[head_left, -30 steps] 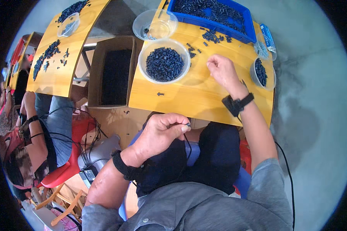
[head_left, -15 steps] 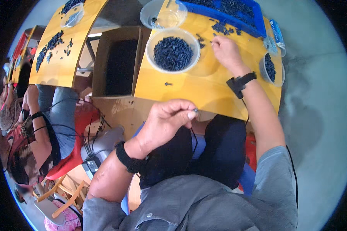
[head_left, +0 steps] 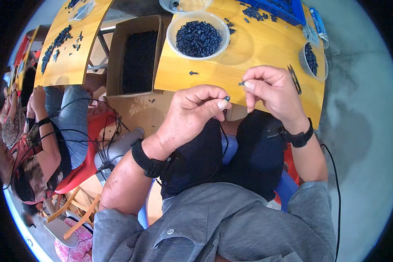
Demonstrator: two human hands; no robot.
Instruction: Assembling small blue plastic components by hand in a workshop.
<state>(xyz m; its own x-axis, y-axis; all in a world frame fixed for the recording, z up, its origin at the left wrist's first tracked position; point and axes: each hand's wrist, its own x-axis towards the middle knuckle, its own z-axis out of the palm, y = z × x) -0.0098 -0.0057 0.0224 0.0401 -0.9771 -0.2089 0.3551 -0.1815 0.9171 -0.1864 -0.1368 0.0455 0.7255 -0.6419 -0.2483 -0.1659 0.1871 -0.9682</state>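
Between thumb and forefinger of my left hand is a small dark cylindrical piece with a round end. My right hand pinches another tiny dark part at its fingertips. The two hands are close together in front of the yellow table's near edge, with a short gap between the pieces. A wide clear bowl full of small black parts stands beyond my left hand. One loose black part lies in front of that bowl.
A blue tray sits at the far right, with loose black pieces before it. Small scissors lie near a clear cup of parts. Left of the table are an open cardboard box and a seated person at another table.
My right hand has come back from the loose pieces at the far side to beside my left hand, with a small part in its fingers. Scissors it hid are visible.
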